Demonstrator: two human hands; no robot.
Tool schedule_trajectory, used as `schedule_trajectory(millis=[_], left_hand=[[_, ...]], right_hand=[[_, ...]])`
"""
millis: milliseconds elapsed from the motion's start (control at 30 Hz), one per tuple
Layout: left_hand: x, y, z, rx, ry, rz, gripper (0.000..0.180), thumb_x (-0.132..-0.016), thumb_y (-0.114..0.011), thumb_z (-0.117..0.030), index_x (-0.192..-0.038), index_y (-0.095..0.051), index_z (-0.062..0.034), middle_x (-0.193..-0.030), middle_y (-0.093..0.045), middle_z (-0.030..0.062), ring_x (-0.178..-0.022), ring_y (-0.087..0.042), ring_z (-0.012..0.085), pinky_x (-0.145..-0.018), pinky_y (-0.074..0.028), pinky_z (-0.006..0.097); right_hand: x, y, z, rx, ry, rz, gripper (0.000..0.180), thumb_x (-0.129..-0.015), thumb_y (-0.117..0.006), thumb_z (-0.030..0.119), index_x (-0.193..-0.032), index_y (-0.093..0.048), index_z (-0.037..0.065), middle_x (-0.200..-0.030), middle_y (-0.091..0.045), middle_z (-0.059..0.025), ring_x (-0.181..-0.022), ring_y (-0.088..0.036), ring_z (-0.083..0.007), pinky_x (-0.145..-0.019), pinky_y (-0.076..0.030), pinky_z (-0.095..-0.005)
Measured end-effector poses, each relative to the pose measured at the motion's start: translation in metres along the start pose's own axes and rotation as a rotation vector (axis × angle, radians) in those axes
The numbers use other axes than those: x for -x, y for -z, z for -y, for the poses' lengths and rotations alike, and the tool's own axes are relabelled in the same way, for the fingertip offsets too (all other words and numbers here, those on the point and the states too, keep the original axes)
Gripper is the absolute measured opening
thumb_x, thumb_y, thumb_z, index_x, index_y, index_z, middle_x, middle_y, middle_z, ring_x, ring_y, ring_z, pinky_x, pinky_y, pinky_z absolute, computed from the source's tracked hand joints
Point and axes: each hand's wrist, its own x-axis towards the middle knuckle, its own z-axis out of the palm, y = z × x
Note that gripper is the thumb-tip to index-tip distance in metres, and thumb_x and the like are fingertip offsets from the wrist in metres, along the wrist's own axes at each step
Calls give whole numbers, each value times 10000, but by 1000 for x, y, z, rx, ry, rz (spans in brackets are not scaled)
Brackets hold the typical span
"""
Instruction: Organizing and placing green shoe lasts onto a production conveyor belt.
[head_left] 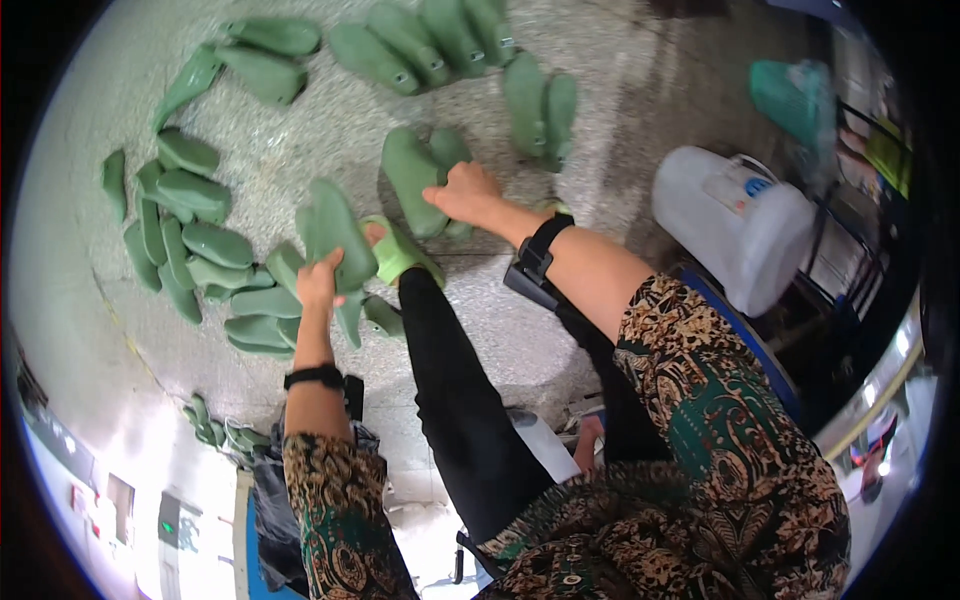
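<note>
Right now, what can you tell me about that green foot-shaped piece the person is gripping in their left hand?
The green shoe form is a smooth, matte, dull-green moulded piece, plastic by its look, shaped like a foot. The left hand grips its lower end and holds it raised above a heap of similar forms on the speckled floor. It stands roughly upright, tilted a little. Its right edge lies against the person's green sandal. Whether it has holes or markings cannot be seen.

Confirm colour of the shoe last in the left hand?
Dull green shoe last, head view.

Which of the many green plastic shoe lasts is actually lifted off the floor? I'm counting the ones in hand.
The green plastic shoe last gripped by the left hand is lifted; the right hand only presses a floor-lying pair.
</note>
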Motion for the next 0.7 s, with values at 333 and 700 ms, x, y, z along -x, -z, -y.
schedule_trajectory(millis=[333,700], left_hand=[[226,0,-4,-131,-149,-4,405,-752,-676,-311,-935,-658,50,-838,-672,119,-735,-615,205,-679,-482,355],[396,10,-83,-239,-327,55,361,-714,-725,-181,-928,-622,91,-807,-633,169,-578,-622,257,-393,-536,380]], right_hand=[[149,133,-124,-192,134,-100,584,-706,-587,414,-1016,-597,-81,-1123,-541,-270,-1048,-547,-393,-879,-460,-415],[378,223,-241,-611,324,-445,548,-674,-617,460,-817,-661,-67,-787,-636,-252,-771,-630,-356,-707,-493,-396]])
